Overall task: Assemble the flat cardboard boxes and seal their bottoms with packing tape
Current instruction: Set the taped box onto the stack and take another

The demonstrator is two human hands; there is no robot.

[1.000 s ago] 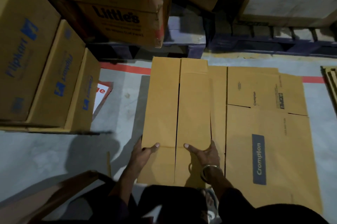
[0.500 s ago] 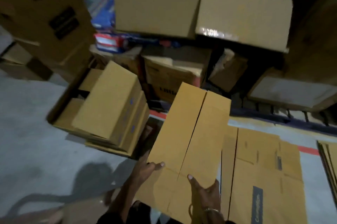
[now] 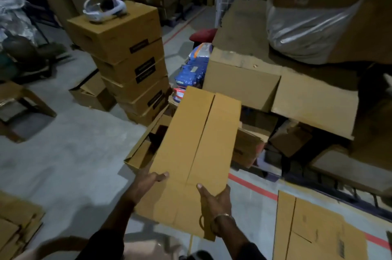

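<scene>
Cardboard box (image 3: 191,153) between both hands (image 3: 214,198)

My fingers are hidden under the box (image 3: 197,149). Flat cardboard (image 3: 318,230) is cut off by the bottom edge, its print too blurred to read. Labels on the stack (image 3: 131,62) are illegible.

floor (image 3: 74,153): grey concrete | red line (image 3: 252,186) | box stack (image 3: 131,62) | flat cartons (image 3: 318,230)

Tan cardboard box (image 3: 197,145); red floor line (image 3: 252,185).
</scene>
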